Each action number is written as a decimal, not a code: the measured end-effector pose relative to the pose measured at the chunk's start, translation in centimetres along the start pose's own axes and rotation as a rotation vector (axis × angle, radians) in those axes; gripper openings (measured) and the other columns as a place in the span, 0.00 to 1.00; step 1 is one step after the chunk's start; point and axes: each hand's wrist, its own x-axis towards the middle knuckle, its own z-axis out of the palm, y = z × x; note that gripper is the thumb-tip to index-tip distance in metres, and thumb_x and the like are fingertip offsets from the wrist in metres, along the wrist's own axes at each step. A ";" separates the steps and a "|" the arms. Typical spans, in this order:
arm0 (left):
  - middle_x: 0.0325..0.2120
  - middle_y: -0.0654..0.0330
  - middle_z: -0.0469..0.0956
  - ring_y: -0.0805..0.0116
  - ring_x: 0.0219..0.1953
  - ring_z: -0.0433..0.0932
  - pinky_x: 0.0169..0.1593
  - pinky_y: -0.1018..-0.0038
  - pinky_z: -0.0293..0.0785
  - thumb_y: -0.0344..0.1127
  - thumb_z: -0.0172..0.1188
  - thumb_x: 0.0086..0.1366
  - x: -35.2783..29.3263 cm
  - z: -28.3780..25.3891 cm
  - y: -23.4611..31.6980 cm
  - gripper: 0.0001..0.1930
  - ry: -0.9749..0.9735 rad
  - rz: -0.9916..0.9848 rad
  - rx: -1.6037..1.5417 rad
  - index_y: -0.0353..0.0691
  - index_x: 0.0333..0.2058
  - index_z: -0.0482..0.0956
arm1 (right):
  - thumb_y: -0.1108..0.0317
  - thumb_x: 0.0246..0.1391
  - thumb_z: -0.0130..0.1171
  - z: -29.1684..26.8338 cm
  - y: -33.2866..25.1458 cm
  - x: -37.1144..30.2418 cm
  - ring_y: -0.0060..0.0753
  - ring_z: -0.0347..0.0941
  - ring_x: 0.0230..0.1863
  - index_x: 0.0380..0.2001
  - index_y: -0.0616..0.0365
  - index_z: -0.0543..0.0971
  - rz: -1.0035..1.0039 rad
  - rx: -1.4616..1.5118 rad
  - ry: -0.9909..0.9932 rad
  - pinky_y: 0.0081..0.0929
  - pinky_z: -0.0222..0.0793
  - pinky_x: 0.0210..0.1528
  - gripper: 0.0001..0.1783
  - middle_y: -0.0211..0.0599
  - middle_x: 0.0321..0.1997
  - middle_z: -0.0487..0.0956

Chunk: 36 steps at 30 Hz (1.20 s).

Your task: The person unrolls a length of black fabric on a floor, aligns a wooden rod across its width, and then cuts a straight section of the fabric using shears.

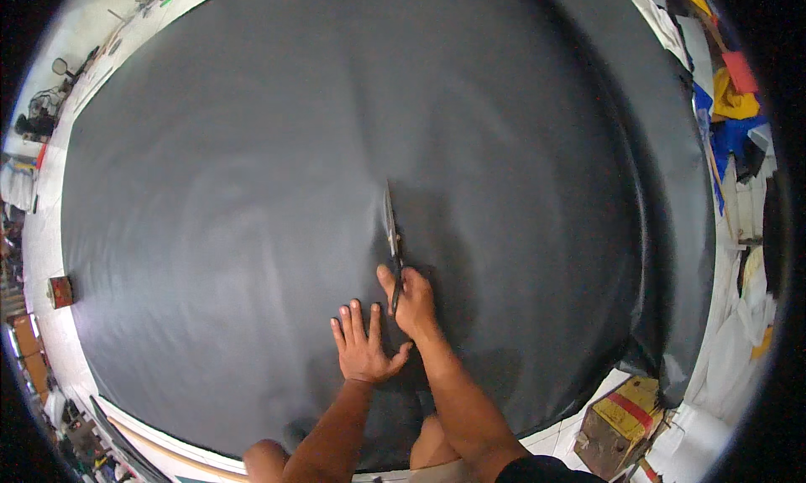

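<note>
The step in hand appears to be cutting the dark sheet (252, 189): brace it with the left hand (365, 355), which lies palm down, fingers spread, grasping nothing, and guide the scissors (392, 231) with the right hand (413, 302), which is closed around their handles, using even strokes and leaving the left thumb clear of the blades. The scissors are near the middle of the sheet, beyond and slightly right of the left hand. Their long axis runs near to far, tips pointing far and slightly left.
</note>
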 end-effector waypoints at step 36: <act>0.56 0.43 0.68 0.42 0.60 0.65 0.62 0.50 0.58 0.42 0.60 0.61 35.2 -6.5 -6.4 0.22 0.511 0.028 -0.155 0.39 0.52 0.74 | 0.38 0.55 0.60 3.3 -16.7 25.3 0.24 0.68 0.15 0.20 0.56 0.69 0.090 0.025 -0.170 0.25 0.65 0.18 0.31 0.31 0.16 0.70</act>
